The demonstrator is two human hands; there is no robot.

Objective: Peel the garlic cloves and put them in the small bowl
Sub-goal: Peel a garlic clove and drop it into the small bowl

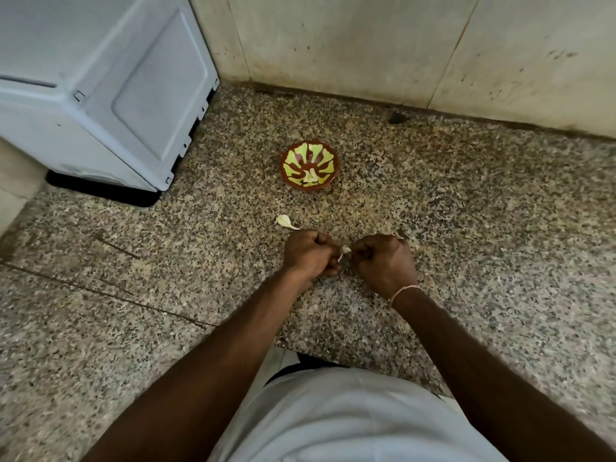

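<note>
Clove pinched between left hand and right hand, both curled tight on it; light, firm, skin papery and likely slippery; best nipped at the tip; bowl beyond the knuckles; another clove just past left hand.

The small bowl sits on the counter ahead of both hands, peeled cloves in it; a loose clove lies between; an appliance stands far left.
</note>
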